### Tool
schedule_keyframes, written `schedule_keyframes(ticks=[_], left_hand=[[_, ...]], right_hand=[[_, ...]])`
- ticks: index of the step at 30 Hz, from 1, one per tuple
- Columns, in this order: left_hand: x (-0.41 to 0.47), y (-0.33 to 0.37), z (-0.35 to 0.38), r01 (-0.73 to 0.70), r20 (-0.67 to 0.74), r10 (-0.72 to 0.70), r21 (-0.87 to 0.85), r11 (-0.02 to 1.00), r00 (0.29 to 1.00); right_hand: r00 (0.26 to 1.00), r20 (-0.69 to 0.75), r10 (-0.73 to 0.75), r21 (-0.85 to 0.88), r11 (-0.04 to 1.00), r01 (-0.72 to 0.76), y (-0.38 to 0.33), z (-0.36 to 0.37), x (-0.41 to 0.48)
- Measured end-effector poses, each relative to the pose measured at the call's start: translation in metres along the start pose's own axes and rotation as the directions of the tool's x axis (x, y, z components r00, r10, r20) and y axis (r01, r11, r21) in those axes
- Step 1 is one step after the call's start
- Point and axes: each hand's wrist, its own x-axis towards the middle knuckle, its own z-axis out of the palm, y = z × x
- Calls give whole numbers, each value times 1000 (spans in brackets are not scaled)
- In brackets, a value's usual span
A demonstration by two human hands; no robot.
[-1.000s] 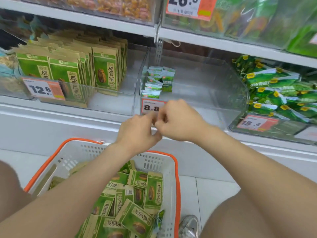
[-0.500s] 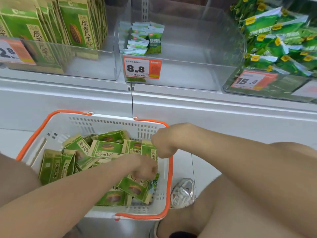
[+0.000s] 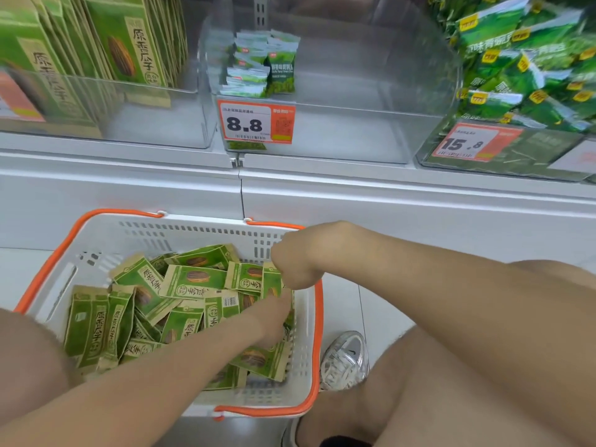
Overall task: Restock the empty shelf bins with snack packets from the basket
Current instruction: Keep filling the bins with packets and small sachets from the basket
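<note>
Dropping away from the shelf's front edge, where they met a second ago at the orange-and-white 8.8 price tag [image 3: 256, 122], both hands have come down into the white plastic basket with the orange rim [image 3: 317, 317] on the floor. I take that to mean the tag is settled and picking up stock is beginning; nothing has yet gone up to the shelf.

The left hand [image 3: 274, 321] is buried among the green-and-kraft-paper snack packets [image 3: 193, 280] near the basket's right wall. Its fingers are hidden, so its grip cannot be told. The right hand [image 3: 292, 262] hangs at the far right corner with fingers curled down against a packet's top edge; whether that grip has hold of it I cannot tell.

Counted:
- One basket, holding at least a dozen overlapping packets, too jumbled for an exact number.
- Three clear plastic bins. The left bin [image 3: 161, 124] is stocked with upright packets of the same kind. The middle bin [image 3: 354, 130] is nearly bare but for one small stack of green-and-white sachets [image 3: 258, 69], roughly half a dozen. The right bin [image 3: 516, 162] is heaped with glossy green bags [image 3: 532, 75].
- One white trainer [image 3: 345, 359], just beside the basket.
</note>
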Motion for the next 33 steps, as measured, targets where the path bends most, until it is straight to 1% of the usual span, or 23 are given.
schedule_keyframes(ticks=[3, 5, 7, 9, 11, 13, 14, 16, 18, 19, 21, 22, 23, 26, 29, 31, 33], left_hand=[[0, -14, -25, 12, -76, -17, -56, 998, 997], [-5, -23, -50, -8, -172, -11, -112, 994, 985], [-15, -28, -78, -63, -270, 16, -166, 984, 963], [-27, -32, -106, -141, -365, 59, -203, 969, 929], [-41, -36, -130, -230, -464, 107, -217, 949, 879], [-54, -36, -151, -320, -501, 133, -310, 895, 855], [-62, -36, -161, -370, -507, 146, -375, 850, 849], [-76, -33, -177, -430, -522, 127, -515, 741, 843], [-87, -32, -187, -487, -604, 51, -586, 647, 795], [-91, -31, -190, -517, -652, -4, -604, 606, 758], [-95, -30, -194, -563, -704, -123, -649, 512, 699], [-96, -30, -195, -577, -710, -167, -667, 472, 685], [-97, -29, -196, -586, -713, -192, -675, 448, 674], [-98, -27, -200, -611, -738, -227, -660, 438, 635], [-102, -22, -209, -673, -781, -280, -623, 399, 558], [-104, -23, -215, -712, -794, -305, -608, 352, 526], [-105, -25, -220, -731, -805, -314, -590, 342, 502]], right_hand=[[1000, 4, -5, 19, 1000, 5, 3, -5, 1], [1000, -17, -4, 3, 1000, 4, 6, -11, -2], [999, -45, 4, -19, 1000, -5, 10, -16, -7], [993, -113, 14, -17, 1000, -16, 15, -20, -10], [980, -198, 22, 58, 998, -11, 20, -22, -8], [958, -286, 21, 185, 982, 34, 26, -26, -3], [945, -325, 29, 272, 960, 64, 30, -28, -2], [913, -398, 90, 439, 893, 103, 38, -35, -4], [879, -446, 168, 579, 803, 141, 43, -42, -14], [870, -450, 201, 671, 720, 180, 45, -44, -18], [869, -436, 234, 822, 496, 279, 46, -48, -26], [868, -435, 238, 855, 412, 315, 45, -49, -28], [863, -440, 248, 867, 369, 335, 44, -50, -28], [840, -454, 297, 877, 318, 361, 41, -54, -26], [795, -472, 381, 881, 232, 412, 42, -59, -27], [750, -482, 452, 875, 213, 434, 46, -63, -27], [717, -491, 496, 868, 202, 454, 47, -66, -26]])
